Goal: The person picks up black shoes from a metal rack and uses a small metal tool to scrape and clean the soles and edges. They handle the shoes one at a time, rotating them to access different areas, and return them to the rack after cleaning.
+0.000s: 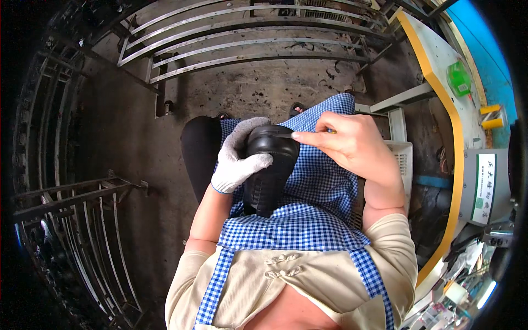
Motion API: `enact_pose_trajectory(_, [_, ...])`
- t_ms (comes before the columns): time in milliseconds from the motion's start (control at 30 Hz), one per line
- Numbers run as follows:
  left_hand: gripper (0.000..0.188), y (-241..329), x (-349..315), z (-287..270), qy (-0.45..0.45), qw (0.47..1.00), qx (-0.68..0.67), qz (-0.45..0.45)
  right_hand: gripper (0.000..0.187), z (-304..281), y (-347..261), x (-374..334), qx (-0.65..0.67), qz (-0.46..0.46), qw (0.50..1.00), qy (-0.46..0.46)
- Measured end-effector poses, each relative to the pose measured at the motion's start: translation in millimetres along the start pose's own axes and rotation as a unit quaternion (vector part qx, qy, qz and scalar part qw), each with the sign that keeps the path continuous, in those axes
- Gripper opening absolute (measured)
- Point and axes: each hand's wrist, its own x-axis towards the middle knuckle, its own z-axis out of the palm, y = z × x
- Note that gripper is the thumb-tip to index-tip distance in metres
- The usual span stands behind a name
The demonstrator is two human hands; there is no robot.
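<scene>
A black boot [270, 145] with a smooth, shiny rounded toe rests over my lap, its toe pointing away from me and its laced upper towards my body. My left hand [241, 159], in a pale grey knit glove, is wrapped round the left side of the toe, with the thumb across the top. At the right edge of the toe is my bare right hand [344, 140], its fingertips pinched together against the boot. Something slim with a bit of yellow shows between those fingers, but the hand covers most of it. A blue-and-white checked apron [324, 181] lies beneath the boot.
Metal rail racks stand ahead [258, 55] and at the lower left [93, 203]. On the right is a yellow-edged worktable [456, 126] with a green container [458, 78] and a grey machine [489, 187]. A white plastic crate [406, 165] sits beside my right arm.
</scene>
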Motion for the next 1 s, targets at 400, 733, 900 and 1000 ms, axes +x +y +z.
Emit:
enact_pose_trajectory(400, [0.079,0,0,0,0.01,1.0,-0.011,-0.01,0.024,-7,6,1,-0.014,-0.004,1.0,-0.026])
enact_pose_trajectory(733, [0.078,0,4,2,-0.006,1.0,0.007,0.005,0.024,-2,15,3,-0.015,0.004,1.0,0.003])
enact_pose_trajectory(900, [0.078,3,4,1,0.007,1.0,-0.009,-0.019,0.024,-7,10,-2,0.01,0.01,1.0,-0.018])
enact_pose_trajectory(1000, [0.078,1,4,2,-0.002,1.0,-0.006,-0.021,0.026,-8,9,2,0.001,0.002,1.0,-0.03])
